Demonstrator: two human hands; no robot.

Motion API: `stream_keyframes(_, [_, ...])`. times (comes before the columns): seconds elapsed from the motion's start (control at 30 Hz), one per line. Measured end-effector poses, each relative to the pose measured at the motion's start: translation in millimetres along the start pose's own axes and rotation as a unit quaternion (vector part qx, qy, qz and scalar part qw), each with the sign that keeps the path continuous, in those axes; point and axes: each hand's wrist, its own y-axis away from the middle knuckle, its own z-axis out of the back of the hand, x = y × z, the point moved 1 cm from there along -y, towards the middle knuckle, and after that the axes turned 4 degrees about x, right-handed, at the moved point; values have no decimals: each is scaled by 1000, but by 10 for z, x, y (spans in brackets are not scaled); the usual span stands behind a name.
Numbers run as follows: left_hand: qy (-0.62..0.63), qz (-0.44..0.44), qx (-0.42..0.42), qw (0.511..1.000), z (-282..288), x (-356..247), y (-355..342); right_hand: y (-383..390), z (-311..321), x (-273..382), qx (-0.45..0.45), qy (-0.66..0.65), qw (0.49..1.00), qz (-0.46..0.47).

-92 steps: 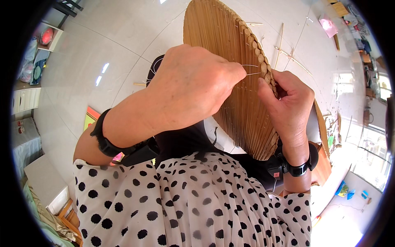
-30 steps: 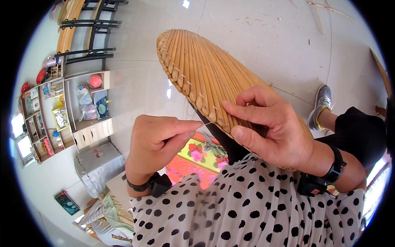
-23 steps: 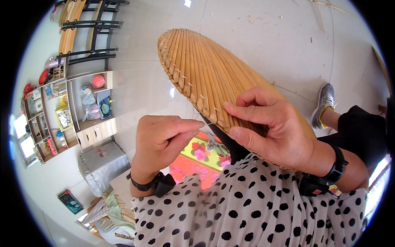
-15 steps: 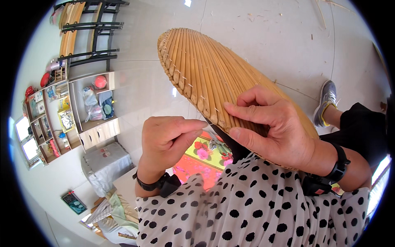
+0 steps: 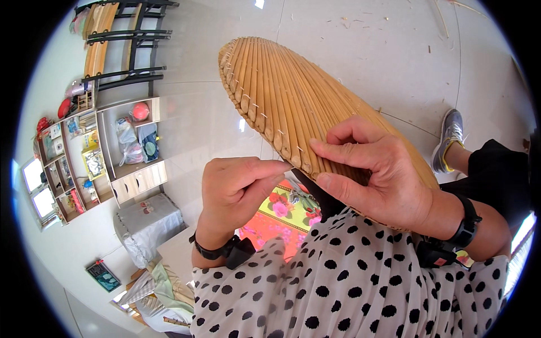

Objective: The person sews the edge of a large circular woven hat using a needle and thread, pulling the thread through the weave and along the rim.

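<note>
The pleated piece (image 5: pixel 293 90) is held in the air above the lap, before the spotted shirt (image 5: pixel 338 293), tilted, with the floor (image 5: pixel 366 53) behind it. For good work here, such a wide, stiff-looking piece should be kept at one steady angle, because any swing may disturb the rim.

The right hand (image 5: pixel 380 177) carries it near the lower rim: its grip is pinching the piece, thumb at the rim, forefinger tip on the pleats. It is better to press close to the working place — firmly, but without bending the pleats, which could crack.

The left hand (image 5: pixel 236 188) is at the rim's left side, its grip with thumb and forefinger pressed together; what is between them is too small to tell. Any pull there should be slow and even.

Along the rim (image 5: pixel 246 106) lie small pale stitches (image 5: pixel 300 150); equal spacing and tension would serve well.

Compared with about three seconds ago, the piece now shows its other face, and the rim has come from the right side to the left. Then, two pale strands ran clearly from the left fingers to the rim — now I cannot make out them.
</note>
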Motion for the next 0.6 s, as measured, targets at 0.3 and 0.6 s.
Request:
stream_keyframes(0.3, [-25,1,28,999,31,9,31,-8,-59,-76,-43,12,998,43])
stream_keyframes(0.6, [-27,51,65,996,139,-29,44,-15,-15,-46,-20,-20,1000,5])
